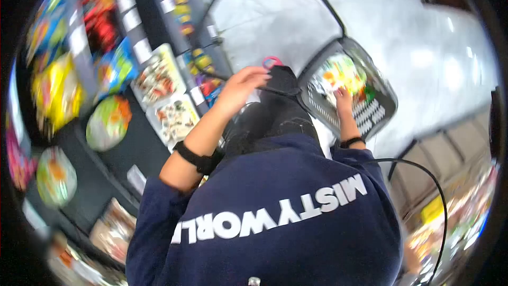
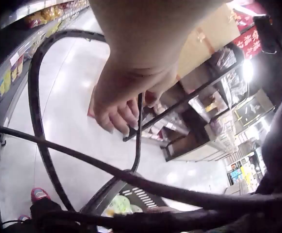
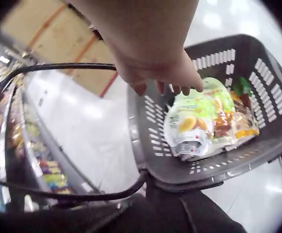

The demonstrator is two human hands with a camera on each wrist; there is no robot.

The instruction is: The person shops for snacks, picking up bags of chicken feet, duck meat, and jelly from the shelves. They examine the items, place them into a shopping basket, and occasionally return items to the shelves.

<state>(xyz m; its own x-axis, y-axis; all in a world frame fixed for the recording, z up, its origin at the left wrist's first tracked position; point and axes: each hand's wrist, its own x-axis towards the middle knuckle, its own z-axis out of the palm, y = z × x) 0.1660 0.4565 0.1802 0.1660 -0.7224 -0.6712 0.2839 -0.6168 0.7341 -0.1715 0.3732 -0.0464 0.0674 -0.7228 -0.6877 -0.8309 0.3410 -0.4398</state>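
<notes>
A dark grey shopping basket with slotted walls stands at the person's right front. In it lie several food packages, among them a white and green pouch with an egg picture. My right hand reaches down into the basket. In the right wrist view its fingers extend loosely, with the fingertips right at the pouch's upper edge. Held out in front of the body, my left hand has loosely bent fingers and nothing in its grasp. The basket's black handle swings out as a wide loop.
On the left, dark shelves hold bagged snacks, including a yellow bag and a round green pack. White trays of small goods stand nearer. Pale shiny floor lies ahead. Cardboard boxes are at the right.
</notes>
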